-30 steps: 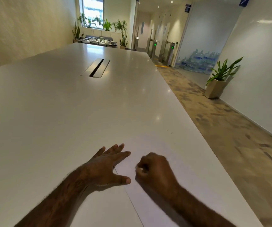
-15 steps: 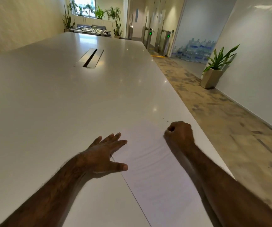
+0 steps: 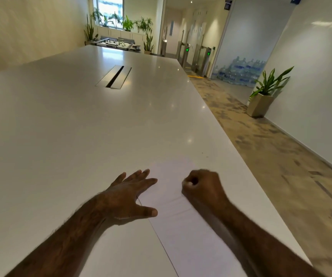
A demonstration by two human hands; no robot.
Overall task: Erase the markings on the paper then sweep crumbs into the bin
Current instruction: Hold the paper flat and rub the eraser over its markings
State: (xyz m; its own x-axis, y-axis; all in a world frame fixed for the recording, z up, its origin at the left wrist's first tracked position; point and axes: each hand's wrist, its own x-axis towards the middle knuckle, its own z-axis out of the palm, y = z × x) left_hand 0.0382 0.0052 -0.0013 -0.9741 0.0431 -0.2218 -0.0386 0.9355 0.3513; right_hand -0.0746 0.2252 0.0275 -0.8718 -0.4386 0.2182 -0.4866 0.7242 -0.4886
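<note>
The left hand [image 3: 128, 198] lies flat with its fingers straight and spread, the thumb stretched out to the side; the palm rests on the white table [image 3: 65, 136], and the fingertips and thumb reach over the left edge of the sheet of paper [image 3: 183, 228], holding it down. The paper is white, lies on the table between and under the two hands, and runs back toward the person along the table's right-hand side; faint wavy lines cross it just right of the left thumb. Right of the left hand, well apart from it, the right hand [image 3: 204, 188] sits on the paper as a closed fist, knuckles up, fingers curled tight around something small and pale that peeks out at the thumb side; it may be an eraser, but too little of it shows to be sure. Beyond the right hand, a few tiny dark specks [image 3: 204, 154] lie on the table near its right edge. Far ahead of the left hand a metal cable slot [image 3: 114, 76] is set into the tabletop. Off to the right of the right hand, past the table edge, patterned carpet runs to a potted plant [image 3: 265, 96] standing against a white wall, with stacked water bottles [image 3: 239, 72] behind it.
</note>
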